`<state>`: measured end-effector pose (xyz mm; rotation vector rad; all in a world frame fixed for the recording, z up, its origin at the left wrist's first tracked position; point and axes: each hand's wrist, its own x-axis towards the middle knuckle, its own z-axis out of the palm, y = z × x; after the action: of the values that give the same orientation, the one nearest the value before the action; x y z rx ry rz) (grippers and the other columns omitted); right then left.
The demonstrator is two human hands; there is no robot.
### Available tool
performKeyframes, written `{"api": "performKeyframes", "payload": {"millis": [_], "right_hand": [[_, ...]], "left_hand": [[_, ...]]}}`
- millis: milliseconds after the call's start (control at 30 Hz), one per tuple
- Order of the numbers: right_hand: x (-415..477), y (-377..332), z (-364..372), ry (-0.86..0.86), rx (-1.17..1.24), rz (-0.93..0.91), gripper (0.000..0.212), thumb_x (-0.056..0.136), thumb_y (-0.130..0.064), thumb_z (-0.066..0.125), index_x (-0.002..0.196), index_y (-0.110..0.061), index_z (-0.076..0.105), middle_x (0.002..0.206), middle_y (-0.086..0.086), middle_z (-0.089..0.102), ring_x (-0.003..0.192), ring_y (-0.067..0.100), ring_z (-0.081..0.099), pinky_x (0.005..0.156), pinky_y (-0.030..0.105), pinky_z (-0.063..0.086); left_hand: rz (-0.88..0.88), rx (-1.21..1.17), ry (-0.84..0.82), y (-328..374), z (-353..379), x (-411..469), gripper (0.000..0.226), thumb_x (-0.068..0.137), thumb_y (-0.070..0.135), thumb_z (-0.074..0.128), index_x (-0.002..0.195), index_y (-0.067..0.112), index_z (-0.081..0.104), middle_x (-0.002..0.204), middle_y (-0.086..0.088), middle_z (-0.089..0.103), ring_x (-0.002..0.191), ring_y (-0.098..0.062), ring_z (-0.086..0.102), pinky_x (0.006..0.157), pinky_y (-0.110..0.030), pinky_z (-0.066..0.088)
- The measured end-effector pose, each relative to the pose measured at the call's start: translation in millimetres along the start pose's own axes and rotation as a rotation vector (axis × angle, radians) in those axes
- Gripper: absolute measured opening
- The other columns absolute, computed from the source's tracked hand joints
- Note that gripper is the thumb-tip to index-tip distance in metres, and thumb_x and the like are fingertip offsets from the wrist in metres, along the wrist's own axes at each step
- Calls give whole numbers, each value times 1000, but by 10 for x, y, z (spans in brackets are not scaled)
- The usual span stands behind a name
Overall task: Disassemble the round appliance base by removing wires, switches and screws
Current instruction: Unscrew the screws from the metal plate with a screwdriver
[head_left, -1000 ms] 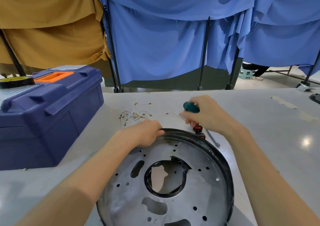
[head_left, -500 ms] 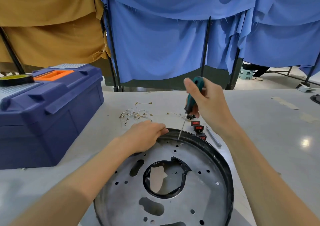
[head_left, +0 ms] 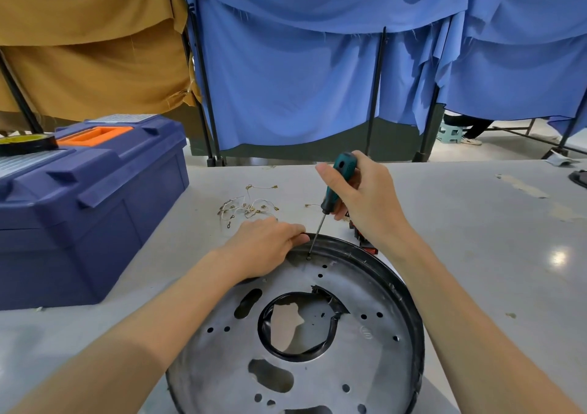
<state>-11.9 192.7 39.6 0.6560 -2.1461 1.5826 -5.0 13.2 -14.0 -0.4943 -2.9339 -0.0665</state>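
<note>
- Right hand grips screwdriver, tip inside round base far rim.
- Left hand clasps that rim.
- Stamp on base — unreadable, perhaps a logo.
- Wires beyond base, toolbox left.

Silver-grey round base with black rim, teal-handled screwdriver, navy toolbox, blue curtains
</note>
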Motion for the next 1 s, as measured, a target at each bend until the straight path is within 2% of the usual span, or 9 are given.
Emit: {"api": "performKeyframes", "payload": {"millis": [167, 267, 467, 567, 733, 800, 867, 967, 1000], "right_hand": [[0, 12, 9, 11, -4, -8, 33, 90, -40, 62, 91, -9, 53, 70, 10, 61, 46, 10, 60, 42, 20, 49], [1, 10, 12, 6, 10, -11, 34, 90, -39, 63, 89, -7, 52, 69, 14, 62, 42, 9, 58, 42, 20, 48], [-3, 8, 11, -6, 6, -6, 33, 90, -39, 63, 88, -8, 52, 72, 17, 63, 43, 7, 57, 42, 19, 46], [-5, 5, 16, -23, -8, 0, 30, 90, -40, 63, 86, -13, 50, 76, 19, 63, 43, 6, 57, 42, 17, 44], [6, -43, -14, -103, -64, -2, 36, 89, -43, 62, 97, -9, 54, 79, 15, 67, 50, 10, 62, 47, 19, 49], [12, -65, -21, -134, -113, -23, 43, 88, -46, 61, 111, -10, 55, 83, 12, 67, 59, 17, 65, 51, 20, 51], [8, -82, -18, -149, -147, -49, 46, 89, -46, 59, 123, -16, 47, 88, 8, 65, 65, 22, 65, 57, 25, 54], [-5, -109, -6, -180, -115, -68, 36, 94, -38, 56, 114, -16, 36, 85, 13, 63, 67, 29, 65, 68, 44, 57], [-8, -112, -1, -192, -93, -68, 33, 95, -35, 55, 111, -14, 36, 83, 12, 63, 69, 29, 66, 70, 46, 56]], "left_hand": [[11, -12, -11, 7, -23, -22, 26, 102, 46, 27, 88, 31, 42, 95, -10, 65, 91, -32, 58, 71, -38, 44], [8, -10, -10, 17, -28, -29, 23, 103, 45, 28, 85, 32, 35, 95, -11, 65, 91, -34, 57, 73, -41, 46], [15, -16, -10, 20, -31, -29, 24, 103, 45, 28, 85, 31, 37, 93, -10, 65, 89, -32, 58, 74, -42, 48], [14, -8, 3, 12, -15, -22, 28, 102, 47, 27, 89, 29, 44, 95, -10, 65, 91, -33, 58, 69, -38, 43], [29, -23, 15, 4, -18, -21, 34, 101, 48, 27, 89, 25, 49, 89, -8, 65, 86, -30, 57, 67, -37, 41], [30, -36, 3, 9, -37, -22, 34, 101, 47, 28, 89, 24, 50, 86, -7, 64, 83, -28, 55, 66, -36, 40], [28, -58, -30, 19, -61, -24, 33, 102, 46, 30, 91, 25, 52, 87, -7, 64, 85, -29, 55, 69, -37, 43], [14, -129, -120, 35, -123, -19, 32, 103, 43, 32, 89, 23, 54, 86, -5, 63, 86, -27, 56, 80, -41, 47], [10, -210, -162, 38, -158, -13, 32, 103, 40, 34, 84, 23, 53, 82, -3, 60, 84, -24, 55, 83, -42, 47]]}}
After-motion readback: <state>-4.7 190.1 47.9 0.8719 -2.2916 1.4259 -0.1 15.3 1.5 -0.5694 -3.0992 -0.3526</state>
